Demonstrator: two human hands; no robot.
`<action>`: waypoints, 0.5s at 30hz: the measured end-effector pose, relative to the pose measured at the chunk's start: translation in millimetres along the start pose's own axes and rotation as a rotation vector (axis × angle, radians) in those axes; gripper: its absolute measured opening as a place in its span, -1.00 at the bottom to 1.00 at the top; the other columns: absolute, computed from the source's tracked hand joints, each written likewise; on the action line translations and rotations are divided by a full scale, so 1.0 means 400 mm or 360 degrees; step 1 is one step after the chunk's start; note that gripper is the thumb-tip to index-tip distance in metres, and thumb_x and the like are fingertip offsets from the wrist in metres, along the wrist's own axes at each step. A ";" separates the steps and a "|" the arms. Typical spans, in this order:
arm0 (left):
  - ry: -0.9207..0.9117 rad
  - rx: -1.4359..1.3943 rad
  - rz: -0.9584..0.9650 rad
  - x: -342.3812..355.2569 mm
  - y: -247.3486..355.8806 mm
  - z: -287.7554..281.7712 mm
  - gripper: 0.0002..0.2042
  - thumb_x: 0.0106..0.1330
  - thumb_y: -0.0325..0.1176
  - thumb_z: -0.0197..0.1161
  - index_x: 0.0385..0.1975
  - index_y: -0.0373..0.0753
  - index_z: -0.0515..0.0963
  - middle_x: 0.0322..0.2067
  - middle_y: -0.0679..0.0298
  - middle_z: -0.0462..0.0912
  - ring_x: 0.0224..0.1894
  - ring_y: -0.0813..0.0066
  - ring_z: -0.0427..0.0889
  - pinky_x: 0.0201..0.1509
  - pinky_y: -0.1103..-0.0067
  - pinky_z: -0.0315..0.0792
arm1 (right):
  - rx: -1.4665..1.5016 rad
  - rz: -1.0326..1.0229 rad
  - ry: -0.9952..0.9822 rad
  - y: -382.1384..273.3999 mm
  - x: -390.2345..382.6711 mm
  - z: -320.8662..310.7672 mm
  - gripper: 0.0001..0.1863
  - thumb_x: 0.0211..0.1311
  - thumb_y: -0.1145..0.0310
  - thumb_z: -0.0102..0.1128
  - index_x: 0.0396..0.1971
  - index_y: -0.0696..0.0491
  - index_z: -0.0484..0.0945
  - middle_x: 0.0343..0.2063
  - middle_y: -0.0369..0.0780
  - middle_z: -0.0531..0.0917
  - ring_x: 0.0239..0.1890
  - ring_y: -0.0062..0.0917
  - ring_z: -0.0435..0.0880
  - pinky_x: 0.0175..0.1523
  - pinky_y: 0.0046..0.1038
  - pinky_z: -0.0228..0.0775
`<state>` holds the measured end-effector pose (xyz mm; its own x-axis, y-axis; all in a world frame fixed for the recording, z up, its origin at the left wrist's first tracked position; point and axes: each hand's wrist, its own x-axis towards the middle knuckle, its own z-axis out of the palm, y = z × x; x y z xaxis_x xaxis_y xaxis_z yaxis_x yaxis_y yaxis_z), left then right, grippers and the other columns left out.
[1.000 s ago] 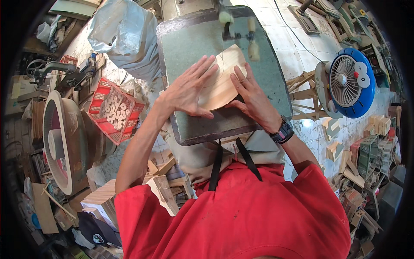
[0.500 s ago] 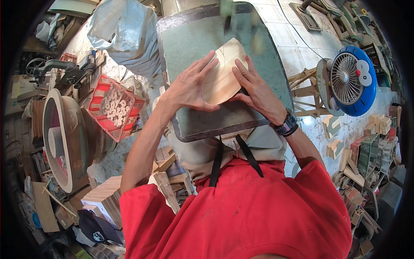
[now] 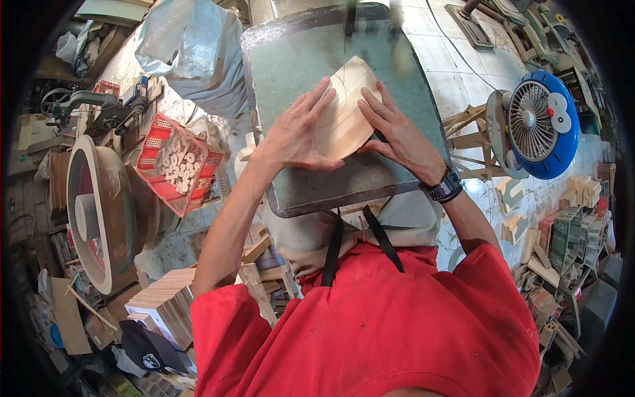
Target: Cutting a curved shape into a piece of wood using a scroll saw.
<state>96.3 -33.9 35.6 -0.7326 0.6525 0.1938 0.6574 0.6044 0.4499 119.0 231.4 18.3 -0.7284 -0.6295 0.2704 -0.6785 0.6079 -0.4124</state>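
Note:
A pale, flat wooden piece with a curved edge and a drawn line rests on the machine's worn green table. My left hand grips its left side, fingers on the face and thumb along the near edge. On its right side my right hand presses with slightly spread fingers, thumb low at the edge. Just beyond the piece, a dark upright machine part and a thin blade or rod hang over the table, with blurred pale parts beside them.
A red crate of small wooden pieces and a large wheel are on the left, with a plastic-covered object behind. A blue fan stands right, above scattered wood offcuts. Stacked boards lie lower left.
Both hands and the wooden piece have shifted a little forward, away from my body, with my left hand also moving slightly right. The parts above the table have become blurred.

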 end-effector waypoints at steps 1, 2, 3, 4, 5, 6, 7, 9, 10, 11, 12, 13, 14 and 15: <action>0.0003 -0.0007 -0.0006 0.000 0.000 0.000 0.19 -0.26 0.16 0.58 0.41 -0.38 0.19 0.46 -0.05 0.13 0.37 -0.06 0.34 0.43 0.27 0.32 | -0.0004 -0.0009 0.0008 0.001 0.001 0.000 -0.10 0.11 0.16 0.40 0.40 0.20 0.21 0.45 -0.02 0.19 0.52 0.10 0.00 0.50 -0.09 0.16; 0.0006 -0.0014 -0.0012 0.001 0.001 0.000 0.19 -0.26 0.16 0.58 0.41 -0.38 0.20 0.46 -0.05 0.13 0.37 -0.06 0.34 0.43 0.27 0.32 | -0.0004 -0.0010 0.0008 0.001 0.002 -0.002 -0.10 0.11 0.16 0.40 0.40 0.20 0.21 0.45 -0.02 0.19 0.52 0.10 0.00 0.50 -0.09 0.16; 0.0005 -0.0015 -0.0011 0.001 0.001 0.001 0.19 -0.26 0.16 0.58 0.41 -0.38 0.20 0.46 -0.05 0.13 0.37 -0.06 0.34 0.43 0.27 0.32 | 0.0008 0.0001 -0.0008 0.001 0.003 -0.005 -0.10 0.11 0.16 0.40 0.40 0.19 0.21 0.46 -0.02 0.18 0.52 0.10 -0.01 0.50 -0.09 0.16; 0.0011 -0.0020 -0.0017 0.002 0.002 0.002 0.19 -0.26 0.16 0.58 0.41 -0.38 0.20 0.46 -0.06 0.14 0.38 -0.06 0.34 0.43 0.27 0.33 | 0.0019 0.0012 -0.0024 0.002 0.003 -0.007 -0.09 0.10 0.16 0.40 0.40 0.19 0.20 0.46 -0.02 0.18 0.52 0.10 -0.01 0.50 -0.09 0.15; 0.0016 -0.0025 -0.0022 0.003 0.002 0.003 0.19 -0.26 0.16 0.58 0.40 -0.39 0.21 0.46 -0.06 0.14 0.38 -0.06 0.34 0.43 0.26 0.33 | 0.0019 0.0013 -0.0024 0.004 0.003 -0.005 -0.09 0.10 0.16 0.40 0.40 0.19 0.20 0.46 -0.02 0.18 0.52 0.10 -0.01 0.50 -0.09 0.15; 0.0016 -0.0025 -0.0022 0.003 0.003 0.003 0.19 -0.26 0.16 0.58 0.40 -0.39 0.21 0.46 -0.06 0.14 0.38 -0.06 0.34 0.43 0.26 0.33 | 0.0009 -0.0011 -0.0014 0.008 0.004 -0.003 -0.09 0.10 0.15 0.40 0.40 0.19 0.20 0.46 -0.02 0.17 0.52 0.10 0.00 0.50 -0.09 0.15; 0.0019 -0.0020 -0.0034 0.003 0.003 0.003 0.18 -0.26 0.16 0.58 0.40 -0.40 0.22 0.46 -0.07 0.14 0.38 -0.07 0.33 0.43 0.26 0.33 | -0.0002 -0.0034 -0.0004 0.012 0.004 -0.002 -0.09 0.10 0.15 0.40 0.40 0.19 0.20 0.46 -0.03 0.17 0.52 0.10 0.01 0.50 -0.09 0.16; 0.0022 -0.0015 -0.0047 0.002 0.004 0.004 0.18 -0.26 0.17 0.58 0.39 -0.40 0.22 0.46 -0.07 0.15 0.39 -0.07 0.33 0.42 0.25 0.34 | 0.0068 -0.0015 -0.0004 0.015 0.004 -0.002 -0.09 0.10 0.15 0.40 0.42 0.14 0.20 0.48 -0.06 0.16 0.54 0.05 -0.03 0.52 -0.09 0.11; 0.0034 -0.0009 -0.0044 0.002 0.004 0.004 0.18 -0.27 0.17 0.58 0.39 -0.40 0.23 0.45 -0.08 0.15 0.39 -0.07 0.33 0.42 0.25 0.34 | 0.0137 0.0004 -0.0005 0.015 0.005 -0.002 -0.08 0.09 0.14 0.39 0.45 0.09 0.20 0.50 -0.10 0.14 0.56 0.01 -0.07 0.54 -0.08 0.06; 0.0046 -0.0003 -0.0042 0.002 0.005 0.005 0.18 -0.27 0.17 0.58 0.38 -0.41 0.24 0.45 -0.08 0.15 0.40 -0.07 0.32 0.42 0.25 0.34 | 0.0138 0.0003 -0.0005 0.016 0.006 -0.003 -0.08 0.09 0.14 0.39 0.45 0.09 0.20 0.50 -0.10 0.14 0.56 0.01 -0.07 0.54 -0.08 0.06; 0.0046 -0.0004 -0.0041 0.003 0.007 0.004 0.18 -0.27 0.17 0.58 0.38 -0.41 0.24 0.45 -0.08 0.15 0.40 -0.07 0.32 0.42 0.25 0.34 | 0.0137 0.0009 -0.0010 0.017 0.006 -0.004 -0.08 0.09 0.14 0.39 0.45 0.09 0.20 0.50 -0.10 0.14 0.56 0.00 -0.07 0.54 -0.09 0.06; 0.0011 -0.0028 -0.0085 0.004 0.011 0.004 0.18 -0.25 0.15 0.59 0.41 -0.39 0.20 0.47 -0.06 0.12 0.42 -0.06 0.29 0.46 0.26 0.29 | 0.0136 0.0014 -0.0014 0.019 0.006 -0.005 -0.08 0.09 0.14 0.39 0.44 0.10 0.20 0.50 -0.10 0.14 0.57 -0.01 -0.08 0.54 -0.09 0.05; -0.0023 -0.0053 -0.0129 0.006 0.014 0.003 0.19 -0.23 0.13 0.60 0.43 -0.38 0.17 0.48 -0.04 0.10 0.45 -0.04 0.25 0.49 0.27 0.23 | 0.0135 0.0015 -0.0014 0.022 0.005 -0.005 -0.08 0.09 0.14 0.39 0.44 0.10 0.20 0.50 -0.10 0.14 0.57 -0.01 -0.08 0.54 -0.09 0.05; -0.0022 -0.0051 -0.0130 0.005 0.015 0.004 0.19 -0.23 0.13 0.60 0.43 -0.38 0.17 0.48 -0.04 0.10 0.45 -0.04 0.25 0.49 0.27 0.23 | 0.0130 0.0034 -0.0035 0.024 0.005 -0.004 -0.07 0.09 0.14 0.39 0.44 0.10 0.20 0.51 -0.09 0.14 0.57 -0.02 -0.08 0.54 -0.09 0.05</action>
<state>99.0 -28.2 37.3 -0.7808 0.6081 0.1434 0.5896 0.6410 0.4915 110.8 236.6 16.2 -0.7399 -0.6277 0.2419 -0.6520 0.5805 -0.4878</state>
